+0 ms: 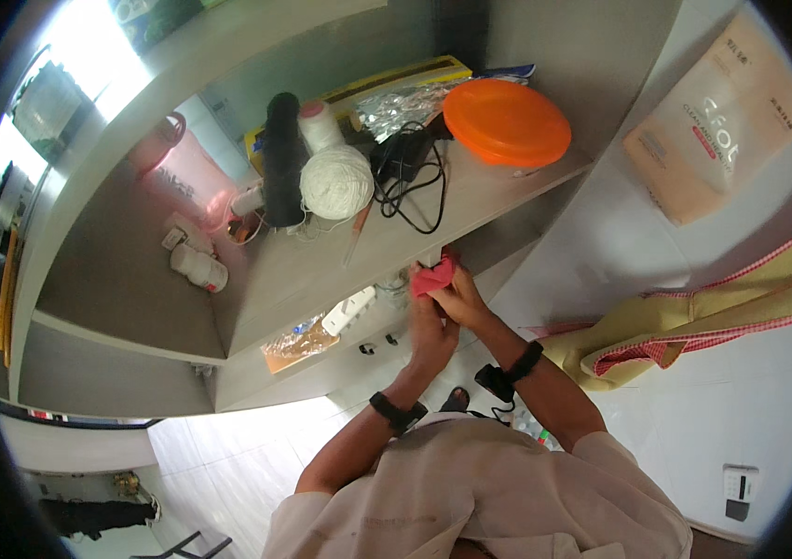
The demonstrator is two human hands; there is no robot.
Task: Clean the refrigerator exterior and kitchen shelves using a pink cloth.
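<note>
Both hands are together just in front of the lower shelf opening. My right hand grips a small red cloth, which is bunched up. From below, my left hand pinches the same cloth with its fingertips raised along its left side. The cloth and the fingers partly hide each other. Right behind them runs the front edge of the shelf board. A white power strip and a clear glass jar stand in the lower opening to the left of the hands.
The shelf above bears a ball of white yarn, a dark yarn roll, a black power adapter with cable, an orange plastic bowl, a pink pitcher and a white bottle. A yellow-green apron hangs on the right.
</note>
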